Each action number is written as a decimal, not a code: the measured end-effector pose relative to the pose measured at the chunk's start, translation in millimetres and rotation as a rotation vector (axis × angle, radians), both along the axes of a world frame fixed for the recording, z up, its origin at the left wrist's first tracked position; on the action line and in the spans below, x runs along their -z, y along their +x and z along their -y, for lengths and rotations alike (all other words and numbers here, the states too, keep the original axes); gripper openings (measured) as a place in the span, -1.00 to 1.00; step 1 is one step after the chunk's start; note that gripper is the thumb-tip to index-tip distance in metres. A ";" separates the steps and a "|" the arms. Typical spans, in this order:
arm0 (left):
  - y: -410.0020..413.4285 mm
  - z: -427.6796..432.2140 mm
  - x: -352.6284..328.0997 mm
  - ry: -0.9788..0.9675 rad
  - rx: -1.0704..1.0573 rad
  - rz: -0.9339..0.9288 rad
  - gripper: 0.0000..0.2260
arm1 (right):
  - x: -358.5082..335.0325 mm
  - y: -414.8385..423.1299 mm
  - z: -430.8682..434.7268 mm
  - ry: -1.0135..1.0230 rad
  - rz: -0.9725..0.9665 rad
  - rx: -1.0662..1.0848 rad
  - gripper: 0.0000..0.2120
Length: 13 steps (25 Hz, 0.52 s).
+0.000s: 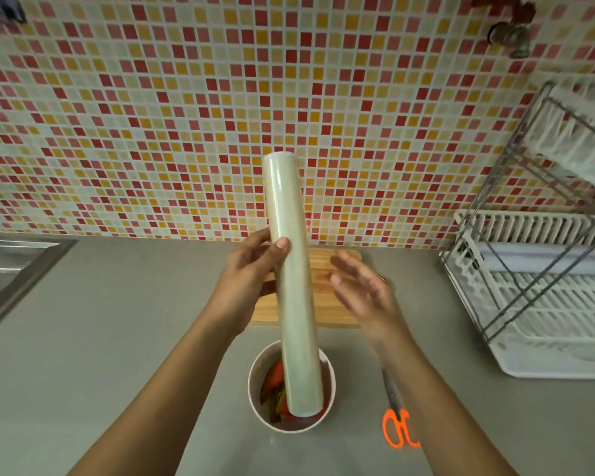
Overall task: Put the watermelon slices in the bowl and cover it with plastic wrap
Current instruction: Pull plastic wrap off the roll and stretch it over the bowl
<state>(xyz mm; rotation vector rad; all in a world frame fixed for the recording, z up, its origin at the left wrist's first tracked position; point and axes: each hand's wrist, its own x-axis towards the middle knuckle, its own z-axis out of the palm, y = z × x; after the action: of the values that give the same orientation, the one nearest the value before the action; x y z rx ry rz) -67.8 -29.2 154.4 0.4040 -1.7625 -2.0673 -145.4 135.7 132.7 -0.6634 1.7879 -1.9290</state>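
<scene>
A long roll of plastic wrap (292, 280) is held up in front of me, pointing away, its near end over the bowl. My left hand (251, 273) grips the roll around its middle, thumb on top. To the right of the roll my right hand (361, 286) is open, fingers spread, blurred, holding nothing and not touching it. Below stands a white bowl (255, 383) on the counter with red and green watermelon slices (275, 386) inside, partly hidden by the roll.
A wooden cutting board (327, 304) lies behind the hands. Orange-handled scissors (397, 417) rest right of the bowl. A white dish rack (543, 290) stands at the right. A steel sink (11, 266) is at the left. The tiled wall rises behind.
</scene>
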 end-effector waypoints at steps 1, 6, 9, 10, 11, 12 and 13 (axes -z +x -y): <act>0.4 -3.7 1.4 -0.040 -0.021 0.000 -0.50 | -16.8 -9.6 4.5 -0.029 -0.061 0.119 -0.70; -1.3 -26.4 6.2 -0.083 -0.073 -0.057 -0.57 | -72.4 -31.0 38.0 -0.043 -0.279 0.170 -0.74; -1.8 -28.9 5.1 -0.121 -0.093 -0.083 -0.54 | -68.3 -28.3 51.3 -0.137 -0.247 0.195 -0.79; -1.6 -28.9 4.7 -0.145 -0.099 -0.087 -0.56 | -64.7 -26.5 52.7 -0.171 -0.234 0.213 -0.82; -1.3 -28.6 4.6 -0.168 -0.102 -0.092 -0.60 | -61.6 -25.1 53.8 -0.199 -0.218 0.227 -0.83; -0.5 -27.8 4.9 -0.190 -0.103 -0.095 -0.64 | -59.6 -23.9 55.1 -0.218 -0.203 0.236 -0.84; 0.2 -26.9 5.2 -0.212 -0.100 -0.093 -0.66 | -58.8 -23.3 56.6 -0.232 -0.187 0.243 -0.84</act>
<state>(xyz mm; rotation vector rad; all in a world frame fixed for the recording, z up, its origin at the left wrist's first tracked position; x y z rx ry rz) -67.6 -2.3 149.2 0.3210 -1.8424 -1.7803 -168.7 79.0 191.5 -0.7550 1.8434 -2.3314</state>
